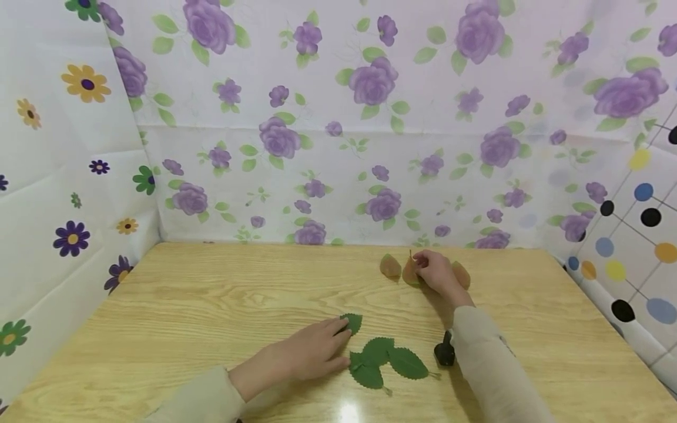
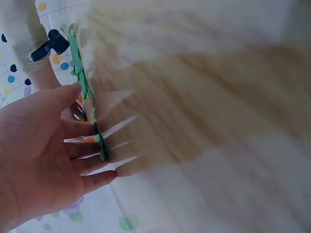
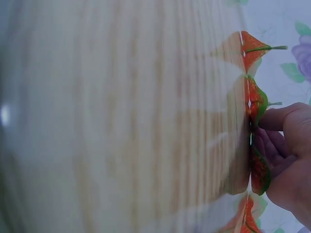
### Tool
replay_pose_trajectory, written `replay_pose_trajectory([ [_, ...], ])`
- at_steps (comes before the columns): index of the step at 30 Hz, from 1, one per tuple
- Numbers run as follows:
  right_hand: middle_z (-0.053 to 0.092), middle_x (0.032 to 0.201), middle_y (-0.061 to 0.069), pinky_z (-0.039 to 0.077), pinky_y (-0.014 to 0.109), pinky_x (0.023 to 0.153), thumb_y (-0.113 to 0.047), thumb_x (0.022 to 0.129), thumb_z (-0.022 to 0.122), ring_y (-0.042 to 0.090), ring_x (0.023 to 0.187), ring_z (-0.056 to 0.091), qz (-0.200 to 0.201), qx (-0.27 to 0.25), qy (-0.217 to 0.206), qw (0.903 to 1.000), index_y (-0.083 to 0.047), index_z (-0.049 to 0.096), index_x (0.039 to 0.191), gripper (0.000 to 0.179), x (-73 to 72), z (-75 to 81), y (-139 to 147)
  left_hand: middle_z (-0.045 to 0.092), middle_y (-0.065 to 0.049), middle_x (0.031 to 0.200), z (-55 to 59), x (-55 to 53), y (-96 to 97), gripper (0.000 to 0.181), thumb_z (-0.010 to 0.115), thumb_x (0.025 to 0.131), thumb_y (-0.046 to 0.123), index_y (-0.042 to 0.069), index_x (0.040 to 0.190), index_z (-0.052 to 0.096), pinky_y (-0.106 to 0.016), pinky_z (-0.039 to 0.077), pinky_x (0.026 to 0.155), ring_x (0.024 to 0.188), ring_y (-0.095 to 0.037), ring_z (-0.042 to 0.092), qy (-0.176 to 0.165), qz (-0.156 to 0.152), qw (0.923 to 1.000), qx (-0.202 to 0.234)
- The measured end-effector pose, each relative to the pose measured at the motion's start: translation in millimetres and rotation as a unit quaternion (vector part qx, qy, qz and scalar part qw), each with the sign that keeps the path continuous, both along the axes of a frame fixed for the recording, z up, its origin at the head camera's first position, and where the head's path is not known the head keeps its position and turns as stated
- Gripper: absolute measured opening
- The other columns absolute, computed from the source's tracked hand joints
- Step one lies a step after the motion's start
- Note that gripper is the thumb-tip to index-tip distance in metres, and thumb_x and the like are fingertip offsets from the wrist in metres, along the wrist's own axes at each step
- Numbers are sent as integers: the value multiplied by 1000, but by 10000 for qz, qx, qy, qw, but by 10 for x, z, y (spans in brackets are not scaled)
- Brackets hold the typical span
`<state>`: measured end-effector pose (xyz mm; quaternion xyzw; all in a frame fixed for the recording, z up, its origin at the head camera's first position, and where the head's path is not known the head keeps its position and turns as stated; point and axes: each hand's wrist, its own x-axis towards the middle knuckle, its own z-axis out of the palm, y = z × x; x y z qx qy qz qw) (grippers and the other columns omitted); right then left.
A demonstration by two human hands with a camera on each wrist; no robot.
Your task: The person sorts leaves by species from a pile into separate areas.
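Note:
My left hand (image 1: pixel 317 349) lies low over the table with its fingers extended. Its fingertips touch a small green artificial leaf (image 1: pixel 354 324). Several more green leaves (image 1: pixel 408 363) with serrated edges lie in an overlapping cluster just right of that hand. Farther back, my right hand (image 1: pixel 436 271) pinches an orange leaf (image 1: pixel 410 272) with thumb and fingers, its stem pointing up. Another orange leaf (image 1: pixel 390 267) lies to its left, and one more (image 1: pixel 462 275) shows behind the right wrist. In the right wrist view, the orange leaves stand in a row with green edges, the thumb (image 3: pixel 277 118) at one.
The wood-grain table (image 1: pixel 211 294) meets a purple-flowered cloth wall (image 1: pixel 328 117) right behind the orange leaves. Patterned cloth also hangs on the left and right sides. A black device (image 1: pixel 445 351) sits at the right sleeve, beside the green leaves.

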<state>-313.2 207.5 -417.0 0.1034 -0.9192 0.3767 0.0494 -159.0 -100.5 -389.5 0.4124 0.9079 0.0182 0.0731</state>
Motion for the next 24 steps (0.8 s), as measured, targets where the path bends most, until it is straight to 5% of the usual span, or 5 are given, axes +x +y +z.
replay_pose_trajectory([
  [7,62,113,24,52,43,86,7,88,58,37,102,60,-148,-168,27,9997,9,61,118,30,40,68,-29,40,-24,144,-6,8,41,48,47,103,29,-7,135,50,-36,37,106,134,-34,39,222,-135,9997,0],
  [13,65,112,23,53,43,81,4,90,54,36,101,61,-97,-181,739,9971,9,63,115,27,68,190,-74,46,-23,139,4,-6,43,35,51,100,10,-9,130,54,-31,41,102,128,-32,46,441,-192,9988,32],
  [24,67,107,16,55,40,77,-1,92,62,28,95,63,903,-242,1116,9893,4,67,111,20,422,387,-273,53,-25,131,35,3,70,31,54,99,9,-10,123,59,-33,45,99,122,-34,52,691,-281,9971,147],
])
